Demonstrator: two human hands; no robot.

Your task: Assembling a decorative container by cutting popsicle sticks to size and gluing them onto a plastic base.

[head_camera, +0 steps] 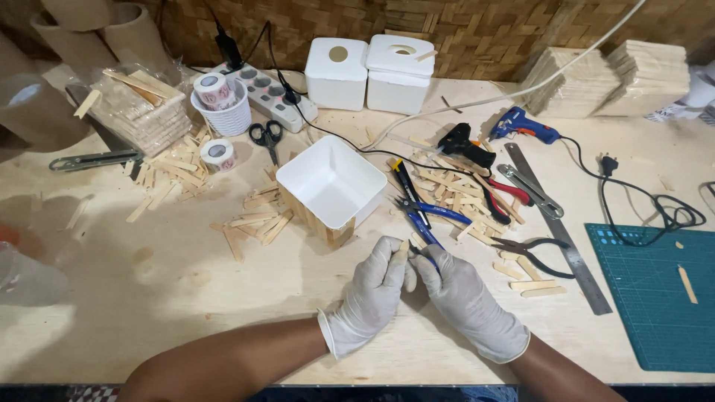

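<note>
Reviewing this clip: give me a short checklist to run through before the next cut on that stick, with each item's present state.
1. Left hand holds the stick: ok.
2. Right hand grips the cutters: ok.
3. Both hands gloved: ok.
4. Blades set on the stick: cannot tell, fingers hide them.
5. White box apart from the hands: ok.
6. Pliers and ruler lie near the right hand: ok.

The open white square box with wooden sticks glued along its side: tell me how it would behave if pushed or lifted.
The open white square box with wooden sticks along its side is probably light, since it looks thin-walled and empty. Its wide flat base on the pale wooden tabletop suggests it would slide rather than tip. The stick cladding may be fragile, so gripping there could loosen pieces.
</note>
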